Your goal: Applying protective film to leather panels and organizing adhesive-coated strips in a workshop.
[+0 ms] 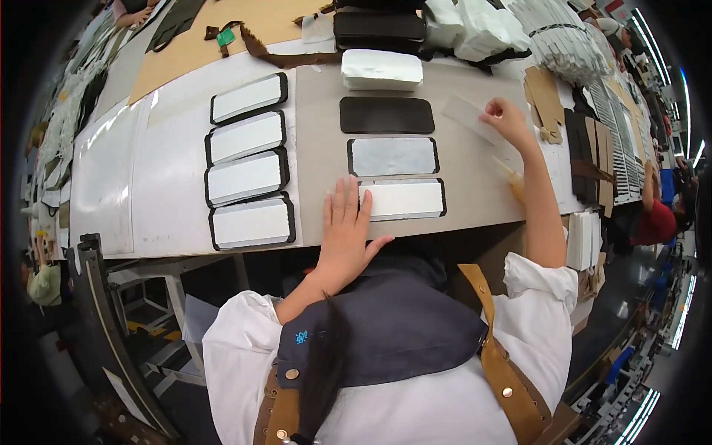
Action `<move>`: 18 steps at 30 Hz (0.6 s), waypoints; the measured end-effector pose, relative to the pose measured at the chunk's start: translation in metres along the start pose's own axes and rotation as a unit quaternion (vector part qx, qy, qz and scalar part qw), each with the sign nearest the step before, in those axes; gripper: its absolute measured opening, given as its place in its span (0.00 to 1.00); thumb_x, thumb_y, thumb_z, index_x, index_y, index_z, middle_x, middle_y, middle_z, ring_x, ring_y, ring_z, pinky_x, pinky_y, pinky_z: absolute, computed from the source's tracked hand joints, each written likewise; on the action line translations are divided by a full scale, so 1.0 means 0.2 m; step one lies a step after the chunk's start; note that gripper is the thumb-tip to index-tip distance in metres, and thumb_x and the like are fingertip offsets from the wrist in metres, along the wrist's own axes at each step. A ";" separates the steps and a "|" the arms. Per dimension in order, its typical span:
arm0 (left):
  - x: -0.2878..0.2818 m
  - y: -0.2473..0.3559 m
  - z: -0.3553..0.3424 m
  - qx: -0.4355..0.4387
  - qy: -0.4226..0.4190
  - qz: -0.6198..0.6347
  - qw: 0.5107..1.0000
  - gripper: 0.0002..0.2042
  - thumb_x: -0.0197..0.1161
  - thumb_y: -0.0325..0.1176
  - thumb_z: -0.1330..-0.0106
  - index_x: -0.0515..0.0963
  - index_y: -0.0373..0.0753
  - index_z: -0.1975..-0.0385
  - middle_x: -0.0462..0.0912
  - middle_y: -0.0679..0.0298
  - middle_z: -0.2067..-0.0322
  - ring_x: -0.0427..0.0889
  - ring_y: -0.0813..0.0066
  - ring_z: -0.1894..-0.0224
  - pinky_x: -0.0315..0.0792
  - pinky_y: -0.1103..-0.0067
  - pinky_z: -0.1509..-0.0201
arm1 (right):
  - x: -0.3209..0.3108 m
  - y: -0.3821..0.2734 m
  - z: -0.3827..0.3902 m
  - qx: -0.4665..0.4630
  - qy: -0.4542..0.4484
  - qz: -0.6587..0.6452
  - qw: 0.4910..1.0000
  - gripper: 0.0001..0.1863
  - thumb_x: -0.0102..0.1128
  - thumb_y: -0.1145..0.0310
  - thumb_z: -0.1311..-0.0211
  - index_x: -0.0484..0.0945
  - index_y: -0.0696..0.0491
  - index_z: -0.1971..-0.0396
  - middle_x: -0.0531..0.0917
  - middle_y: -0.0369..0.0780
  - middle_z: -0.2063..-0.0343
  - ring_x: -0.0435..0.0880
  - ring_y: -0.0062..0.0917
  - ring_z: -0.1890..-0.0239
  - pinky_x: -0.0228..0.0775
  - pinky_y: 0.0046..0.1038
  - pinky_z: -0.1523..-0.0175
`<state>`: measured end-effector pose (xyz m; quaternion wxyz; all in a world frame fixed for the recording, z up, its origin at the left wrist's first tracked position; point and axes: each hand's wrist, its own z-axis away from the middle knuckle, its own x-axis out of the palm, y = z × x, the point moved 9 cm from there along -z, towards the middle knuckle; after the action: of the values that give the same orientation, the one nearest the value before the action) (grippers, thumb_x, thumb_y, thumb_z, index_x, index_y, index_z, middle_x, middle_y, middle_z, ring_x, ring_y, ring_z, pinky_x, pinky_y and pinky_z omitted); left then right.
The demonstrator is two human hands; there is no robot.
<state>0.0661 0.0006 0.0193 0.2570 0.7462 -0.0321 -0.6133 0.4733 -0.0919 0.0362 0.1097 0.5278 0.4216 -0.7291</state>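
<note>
Sheet (466, 116), thin, whitish and translucent, in the right hand (508, 122)

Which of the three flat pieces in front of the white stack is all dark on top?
The dark piece, nearest the white stack. The grey-topped piece and the white-topped piece by the left hand both have pale tops.
</note>
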 end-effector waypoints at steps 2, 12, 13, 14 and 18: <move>-0.05 -0.05 -0.01 -0.011 0.036 0.065 0.997 0.43 0.65 0.53 0.32 0.58 0.29 0.26 0.45 0.41 0.22 0.39 0.39 0.20 0.41 0.50 0.20 | -0.10 -0.25 0.13 -0.094 0.043 -0.079 0.992 0.11 0.72 0.66 0.39 0.79 0.54 0.63 0.84 0.33 0.66 0.81 0.23 0.58 0.66 0.28 0.45; -0.05 -0.21 -0.21 -0.216 -0.056 0.713 0.664 0.25 0.55 0.51 0.23 0.76 0.35 0.41 0.83 0.63 0.49 0.78 0.77 0.50 0.71 0.76 0.44 | 0.21 -1.22 0.87 -0.448 0.103 0.084 0.884 0.16 0.73 0.72 0.49 0.74 0.49 0.65 0.81 0.34 0.53 0.78 0.31 0.46 0.53 0.42 0.28; -0.05 -0.20 -0.21 -0.217 -0.051 0.714 0.664 0.25 0.55 0.51 0.23 0.76 0.35 0.41 0.83 0.63 0.49 0.78 0.77 0.50 0.71 0.76 0.44 | 0.22 -1.22 0.89 -0.453 0.101 0.083 0.882 0.16 0.73 0.72 0.49 0.74 0.49 0.65 0.81 0.34 0.53 0.78 0.31 0.46 0.53 0.42 0.28; -0.05 -0.21 -0.21 -0.216 -0.050 0.686 0.693 0.24 0.59 0.48 0.24 0.76 0.34 0.42 0.83 0.62 0.49 0.79 0.76 0.49 0.71 0.76 0.41 | 0.23 -1.21 0.87 -0.430 0.094 0.065 0.896 0.18 0.75 0.71 0.51 0.75 0.49 0.61 0.81 0.35 0.51 0.78 0.32 0.45 0.53 0.43 0.27; -0.05 -0.26 -0.20 -0.218 -0.019 0.668 0.711 0.21 0.66 0.40 0.28 0.77 0.32 0.43 0.84 0.61 0.51 0.80 0.78 0.47 0.71 0.77 0.39 | 0.26 -1.16 0.81 -0.365 0.051 -0.011 0.930 0.32 0.79 0.65 0.51 0.77 0.51 0.44 0.80 0.38 0.48 0.78 0.32 0.44 0.48 0.45 0.25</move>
<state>0.0868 0.0630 0.0113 0.7547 0.4414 -0.3924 -0.2855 0.2011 -0.0521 0.1221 0.2650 0.4836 0.6691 -0.4983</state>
